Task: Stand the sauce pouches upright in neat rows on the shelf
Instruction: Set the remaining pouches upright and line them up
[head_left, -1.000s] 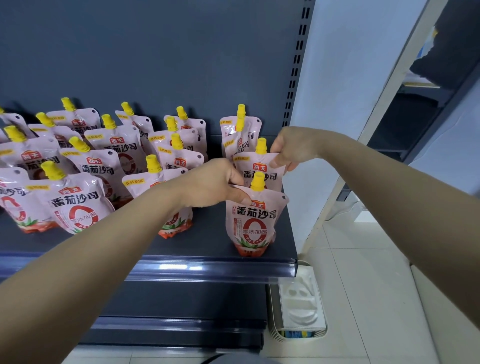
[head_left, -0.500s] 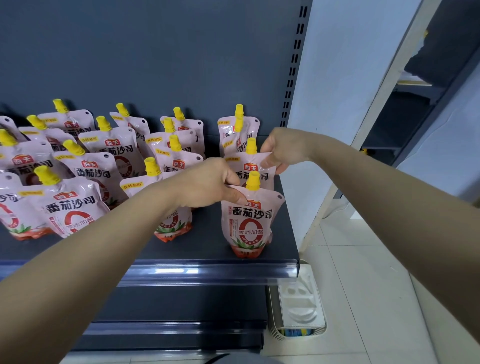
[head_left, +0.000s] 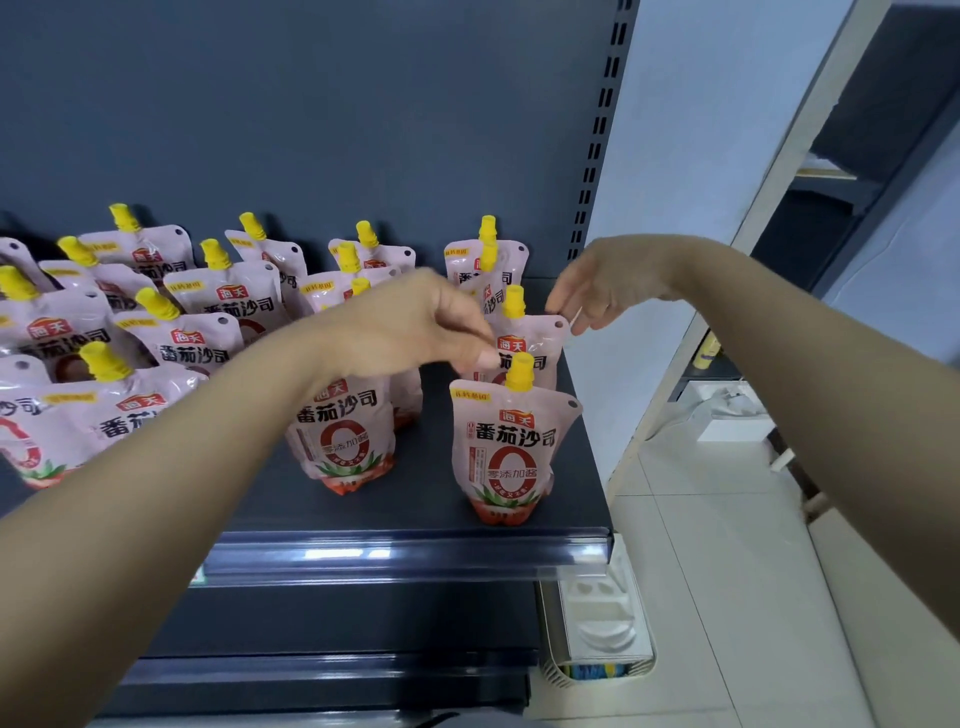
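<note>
Several pink sauce pouches with yellow caps stand in rows on the dark shelf (head_left: 415, 540). The front pouch (head_left: 511, 447) of the rightmost row stands upright alone near the shelf's edge. Behind it stands a second pouch (head_left: 535, 338). My left hand (head_left: 410, 327) hovers above the front pouch, fingers loosely curled, fingertips by the second pouch's left side, holding nothing. My right hand (head_left: 605, 283) is open with fingers spread, just right of the second pouch's top corner. Another upright pouch (head_left: 343, 436) shows below my left wrist.
A dark back panel (head_left: 311, 130) rises behind the rows. The slotted upright (head_left: 597, 140) bounds the shelf on the right. On the tiled floor to the right sits a white moulded tray (head_left: 597, 618) in a wire basket. A lower shelf edge (head_left: 322, 670) juts below.
Both hands have let go: the left released the front pouch's top corner and lifted, the right opened and drew away from the second pouch. Both pouches stay upright.
</note>
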